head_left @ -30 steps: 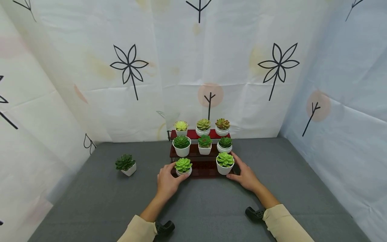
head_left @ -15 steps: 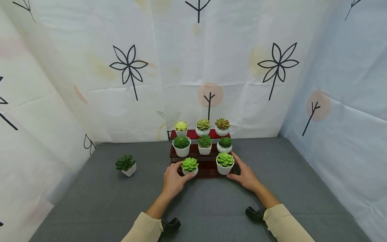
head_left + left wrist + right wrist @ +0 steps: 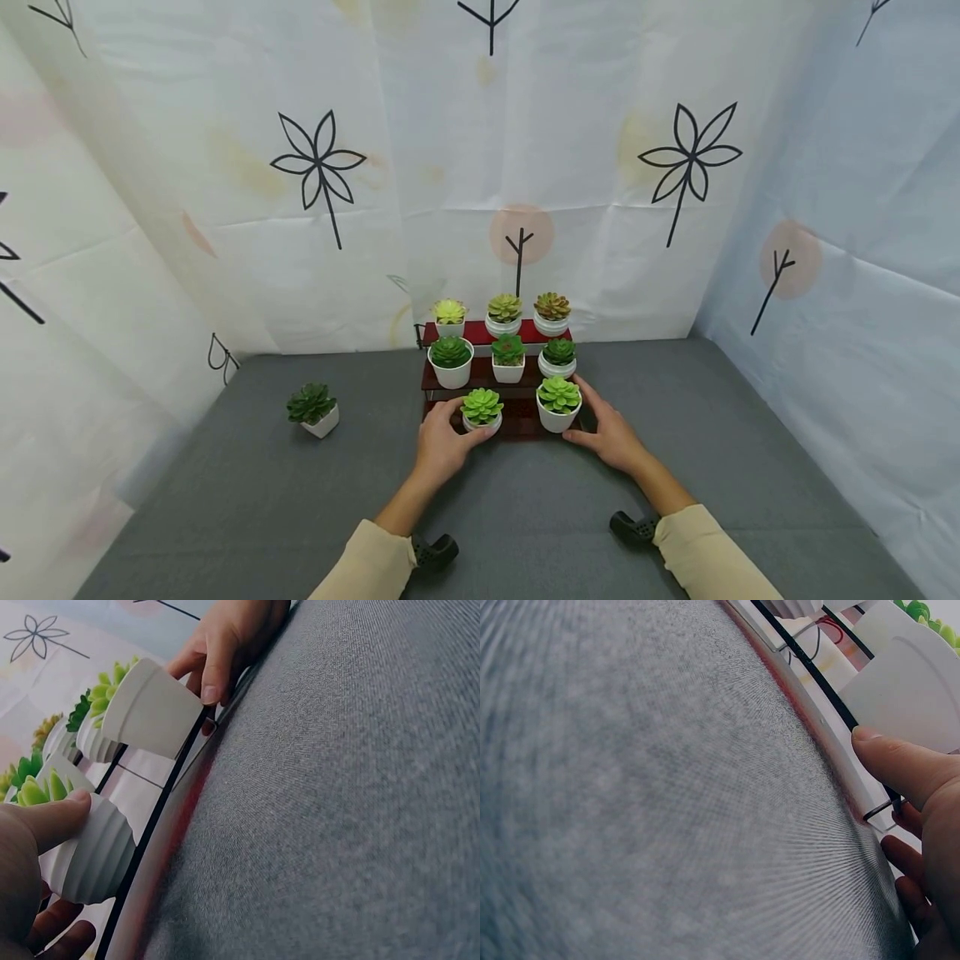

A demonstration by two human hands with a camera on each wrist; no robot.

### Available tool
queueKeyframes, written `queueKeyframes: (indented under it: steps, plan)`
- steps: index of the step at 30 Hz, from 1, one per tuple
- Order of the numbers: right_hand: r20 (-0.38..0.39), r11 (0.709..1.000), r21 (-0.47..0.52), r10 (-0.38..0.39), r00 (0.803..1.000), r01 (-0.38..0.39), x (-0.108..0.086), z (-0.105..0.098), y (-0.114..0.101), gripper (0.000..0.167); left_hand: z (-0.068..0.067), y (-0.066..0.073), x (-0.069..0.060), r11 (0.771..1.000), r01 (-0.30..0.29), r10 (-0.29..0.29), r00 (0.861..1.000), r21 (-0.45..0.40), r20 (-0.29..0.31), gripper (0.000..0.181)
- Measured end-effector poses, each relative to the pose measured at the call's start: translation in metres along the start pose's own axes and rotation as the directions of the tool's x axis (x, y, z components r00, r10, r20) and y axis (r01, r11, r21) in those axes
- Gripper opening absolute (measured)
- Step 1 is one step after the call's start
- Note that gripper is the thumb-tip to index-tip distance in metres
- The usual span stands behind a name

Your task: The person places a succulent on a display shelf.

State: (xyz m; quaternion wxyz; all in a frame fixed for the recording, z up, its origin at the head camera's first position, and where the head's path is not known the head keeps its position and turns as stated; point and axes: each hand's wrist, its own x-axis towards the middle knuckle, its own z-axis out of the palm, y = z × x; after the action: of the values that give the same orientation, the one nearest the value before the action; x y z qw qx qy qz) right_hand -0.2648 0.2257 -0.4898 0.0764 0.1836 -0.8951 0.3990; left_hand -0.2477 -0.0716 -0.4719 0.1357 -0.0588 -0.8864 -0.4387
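My left hand (image 3: 441, 446) grips a bright green potted succulent (image 3: 482, 405) on the bottom tier of a dark red three-tier plant stand (image 3: 519, 417). In the left wrist view its pot (image 3: 101, 851) is white and ribbed, with the thumb at the rim and fingers on the far side. My right hand (image 3: 617, 442) holds the stand's right front corner, the thumb on the black front edge (image 3: 817, 671) and the other fingers around the end. Close beside that hand stands another bright green succulent (image 3: 558, 396) in a smooth white pot.
Three succulents stand on the middle tier (image 3: 480, 372) and three on the top tier (image 3: 475, 328). A dark green succulent (image 3: 311, 404) in a white pot lies tilted on the grey cloth surface (image 3: 247, 483), left of the stand. Patterned white cloth (image 3: 420, 167) rises behind.
My left hand has moved the bright green succulent to the right along the bottom tier, closer to the middle. The right hand has stayed at the stand's corner.
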Motion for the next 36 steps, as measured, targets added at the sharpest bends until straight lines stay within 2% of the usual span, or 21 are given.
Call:
queueKeyframes:
  steps: [8, 14, 23, 30, 36]
  plan:
    - [0.011, 1.0, -0.005, 0.022, 1.0, -0.022, 0.001, 0.0, 0.0, 0.095, 0.007, 0.003, 0.002, 0.999, -0.028, 0.028, 1.0, 0.015, -0.001, 0.063]
    - [0.006, 1.0, 0.004, 0.019, 1.0, -0.019, 0.001, 0.001, -0.001, 0.095, 0.013, 0.005, 0.004, 0.999, -0.024, 0.024, 1.0, 0.032, -0.001, 0.064]
    - [-0.029, 0.999, -0.019, -0.028, 0.999, 0.027, 0.0, 0.003, 0.003, 0.096, 0.018, 0.013, 0.004, 0.999, -0.011, 0.01, 1.0, 0.03, 0.009, 0.064]
    - [-0.001, 1.0, 0.011, 0.007, 1.0, -0.007, 0.001, 0.001, 0.001, 0.094, 0.023, 0.015, 0.005, 0.999, -0.023, 0.023, 1.0, 0.031, 0.006, 0.065]
    - [0.002, 1.0, 0.014, 0.002, 1.0, -0.002, 0.001, 0.001, 0.001, 0.095, 0.028, 0.015, 0.008, 1.0, -0.015, 0.015, 1.0, 0.02, 0.017, 0.065]
